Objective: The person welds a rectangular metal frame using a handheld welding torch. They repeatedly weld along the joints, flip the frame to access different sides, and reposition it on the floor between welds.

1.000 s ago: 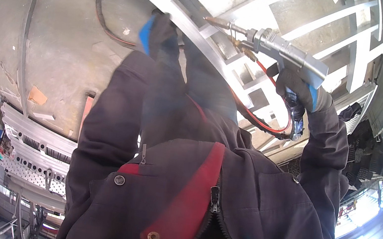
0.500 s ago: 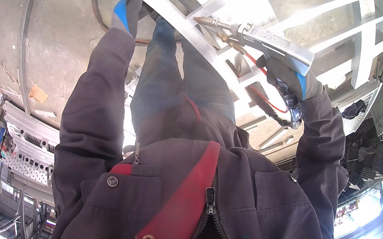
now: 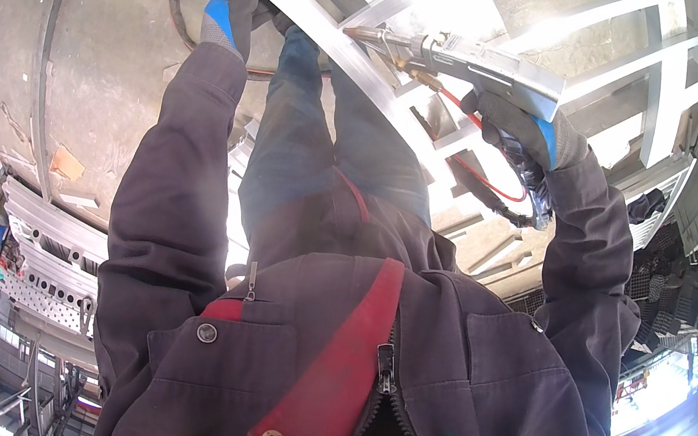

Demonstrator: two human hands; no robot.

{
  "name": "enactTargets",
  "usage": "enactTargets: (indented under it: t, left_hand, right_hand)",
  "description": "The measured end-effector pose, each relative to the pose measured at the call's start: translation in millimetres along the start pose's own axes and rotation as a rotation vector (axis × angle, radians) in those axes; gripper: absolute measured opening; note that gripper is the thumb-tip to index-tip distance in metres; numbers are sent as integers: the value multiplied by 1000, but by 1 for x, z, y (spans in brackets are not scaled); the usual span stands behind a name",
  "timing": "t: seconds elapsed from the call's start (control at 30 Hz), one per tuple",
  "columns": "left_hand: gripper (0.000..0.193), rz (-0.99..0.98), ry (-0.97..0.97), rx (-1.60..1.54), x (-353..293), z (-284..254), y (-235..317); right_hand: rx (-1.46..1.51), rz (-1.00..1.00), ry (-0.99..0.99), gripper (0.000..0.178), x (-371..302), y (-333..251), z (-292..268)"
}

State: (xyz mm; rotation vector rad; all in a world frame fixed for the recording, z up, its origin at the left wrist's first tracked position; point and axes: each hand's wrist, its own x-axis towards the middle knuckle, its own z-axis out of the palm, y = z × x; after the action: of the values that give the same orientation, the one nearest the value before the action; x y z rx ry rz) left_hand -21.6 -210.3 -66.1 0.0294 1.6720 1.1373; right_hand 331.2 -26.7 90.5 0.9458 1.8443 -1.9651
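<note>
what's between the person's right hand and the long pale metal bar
In the head view, a grey tool gripped by the right hand spans the stretch, its pointed tip at the long pale metal bar; contact is unclear.

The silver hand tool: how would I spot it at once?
Find the pale metal frame across the picture's top. In front of it, the person's gloved right hand grips the silver hand tool. Unlike the plain bars behind it, it has a boxy body and a tapered, coppery tip.

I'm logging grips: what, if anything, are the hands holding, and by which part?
Right hand: the gun-shaped tool, by its handle. Left hand: at the frame bar, grip unclear.
</note>
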Motion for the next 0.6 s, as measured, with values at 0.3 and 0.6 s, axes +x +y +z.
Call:
enactTargets:
  t: [0.3, 0.6]
  left_hand:
    - [84, 7, 1, -9, 2, -1, -2]
    - [85, 0, -8, -33, 2, -1, 0]
  right_hand:
    - [34, 69, -20, 18, 2, 7, -1]
    - [31, 88, -7, 29, 5, -1, -4]
